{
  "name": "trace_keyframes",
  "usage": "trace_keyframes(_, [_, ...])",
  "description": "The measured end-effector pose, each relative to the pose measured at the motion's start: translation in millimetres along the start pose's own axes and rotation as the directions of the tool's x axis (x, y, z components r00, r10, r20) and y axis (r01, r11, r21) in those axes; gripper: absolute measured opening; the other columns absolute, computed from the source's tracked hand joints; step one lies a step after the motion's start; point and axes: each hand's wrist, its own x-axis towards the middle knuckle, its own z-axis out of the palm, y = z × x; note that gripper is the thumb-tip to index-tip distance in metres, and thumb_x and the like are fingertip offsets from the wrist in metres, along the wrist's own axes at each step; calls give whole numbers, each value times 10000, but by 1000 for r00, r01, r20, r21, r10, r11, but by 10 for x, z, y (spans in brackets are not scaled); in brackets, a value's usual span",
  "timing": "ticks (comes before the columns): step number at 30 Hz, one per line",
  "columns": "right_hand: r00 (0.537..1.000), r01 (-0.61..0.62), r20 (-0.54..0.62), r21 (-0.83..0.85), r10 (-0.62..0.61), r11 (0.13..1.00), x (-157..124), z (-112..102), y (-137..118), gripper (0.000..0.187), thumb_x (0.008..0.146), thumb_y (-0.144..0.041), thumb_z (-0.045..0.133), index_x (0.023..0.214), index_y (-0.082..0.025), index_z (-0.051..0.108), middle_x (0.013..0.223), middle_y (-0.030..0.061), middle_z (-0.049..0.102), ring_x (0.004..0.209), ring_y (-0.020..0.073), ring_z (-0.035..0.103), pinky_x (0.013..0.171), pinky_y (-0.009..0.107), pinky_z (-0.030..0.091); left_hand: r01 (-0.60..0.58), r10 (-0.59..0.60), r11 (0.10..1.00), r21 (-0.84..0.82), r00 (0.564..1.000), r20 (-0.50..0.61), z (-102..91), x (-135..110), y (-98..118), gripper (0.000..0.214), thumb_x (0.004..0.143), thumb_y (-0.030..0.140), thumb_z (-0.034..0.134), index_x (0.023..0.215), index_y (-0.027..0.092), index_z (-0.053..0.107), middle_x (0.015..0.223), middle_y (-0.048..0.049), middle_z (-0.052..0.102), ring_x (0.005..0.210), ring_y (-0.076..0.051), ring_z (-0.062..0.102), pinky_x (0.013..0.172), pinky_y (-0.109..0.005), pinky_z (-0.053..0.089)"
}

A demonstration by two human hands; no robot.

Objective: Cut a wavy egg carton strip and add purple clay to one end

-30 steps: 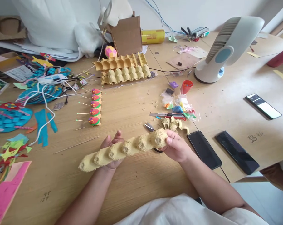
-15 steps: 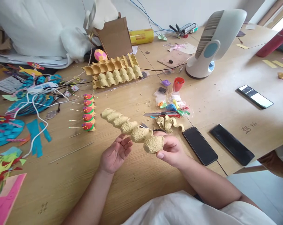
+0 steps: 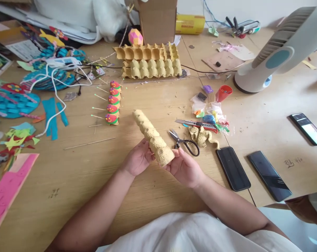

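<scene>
Strip of carton [image 3: 151, 133]: left hand [image 3: 136, 159] grip part-curled on its side, right hand [image 3: 187, 170] grip pinching near end, probably for steadiness; scissors [image 3: 177, 138] right of strip, likely for easy reach.

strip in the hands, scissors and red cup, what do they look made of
Strip: probably molded paper pulp, matte; its surface is rough and grainy.
Scissors: blades look like metal, going by their grey sheen; the handles are black, perhaps plastic or coated metal.
Red cup: likely plastic, judging by its smooth, even colour, though painted card can't be ruled out.
</scene>
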Motion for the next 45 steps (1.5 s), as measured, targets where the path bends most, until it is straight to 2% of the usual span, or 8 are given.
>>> trace_keyframes(8, [996, -16, -91, -54, 11, 998, 0, -45, -74, 267, 780, -406, 891, 881, -201, 754, 882, -2, 746, 786, 119, 664, 723, 233, 540, 6, -6, 997, -76, 1000, -9, 36, 6, -1, 250, 905, 217, 765, 1143, 183, 694, 1009, -32, 748, 837, -120, 712, 723, -217, 610])
trace_keyframes(24, [992, -29, -123, -324, -12, 946, 21, -107, -57, 305, 804, -479, 861, 882, -206, 749, 807, 6, 714, 729, 128, 635, 712, 259, 510, -18, 18, 1000, -11, 1000, -3, 39, 6, 7, 468, 842, 217, 815, 1276, 211, 641, 1015, -27, 752, 829, -131, 715, 728, -234, 583])
trace_keyframes(26, [990, -10, -121, -555, -69, 832, 6, -99, -97, 348, 861, -539, 784, 858, -195, 738, 766, 16, 686, 698, 141, 600, 674, 274, 486, -41, 42, 999, 9, 999, -31, 30, 13, -6, 490, 835, 188, 810, 1291, 218, 634, 1032, -23, 749, 839, -133, 715, 739, -242, 582])
trace_keyframes(30, [926, 119, -8, -942, -376, 314, -54, -104, -188, 328, 952, -504, 680, 822, -203, 691, 698, 14, 602, 654, 155, 522, 630, 295, 440, -76, 79, 996, 46, 994, -77, 16, 21, -40, 534, 818, 179, 824, 1310, 233, 626, 1069, -26, 736, 893, -140, 716, 760, -246, 581])
trace_keyframes(33, [883, 233, 135, -957, -450, 171, -78, -130, -223, 286, 924, -448, 731, 1106, -237, 666, 994, 65, 684, 838, 200, 615, 726, 324, 506, -73, 80, 994, 78, 993, -87, 19, 12, -69, 569, 809, 190, 840, 1331, 250, 622, 1079, -33, 725, 895, -146, 708, 738, -247, 573])
trace_keyframes(37, [909, 266, 199, -953, -366, 143, -46, -177, -201, 623, 866, -419, 809, 1411, -294, 532, 1250, 100, 633, 997, 227, 620, 804, 354, 546, -60, 71, 991, 122, 994, -88, 36, 2, -80, 590, 820, 195, 833, 1361, 260, 608, 1060, -29, 712, 868, -139, 691, 703, -233, 553])
trace_keyframes(42, [911, 261, 148, -930, -384, 260, -5, -227, -147, 434, 922, -391, 754, 1310, -276, 598, 1160, 81, 639, 929, 196, 632, 801, 342, 560, -98, 112, 981, 170, 991, -75, 73, 7, -85, 653, 828, 250, 831, 1421, 276, 558, 1087, -37, 692, 955, -167, 681, 759, -260, 554])
trace_keyframes(45, [908, 265, 127, -912, -398, 313, -2, -239, -141, 411, 918, -381, 761, 1289, -277, 619, 1125, 74, 636, 925, 196, 643, 820, 346, 572, -221, 274, 921, 321, 953, -131, 83, -7, -115, 633, 832, 285, 836, 1405, 303, 568, 1127, -30, 648, 987, -162, 646, 831, -273, 531])
